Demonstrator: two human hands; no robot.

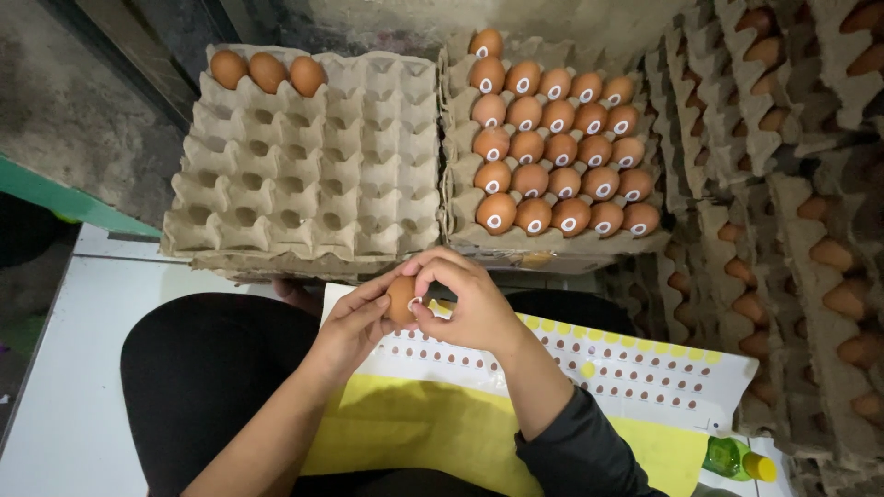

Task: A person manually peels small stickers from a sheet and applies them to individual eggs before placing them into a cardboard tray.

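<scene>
Your left hand (354, 322) and right hand (470, 299) meet over your lap, and both sets of fingers are closed around one brown egg (401, 299), which sits between them just above the sticker sheet (589, 364) spread on your knees. Ahead on the left sits a nearly bare egg tray (304, 156) with three eggs (267, 71) along its far edge. Beside it on the right is a full tray (552, 241) of eggs carrying round white stickers.
</scene>
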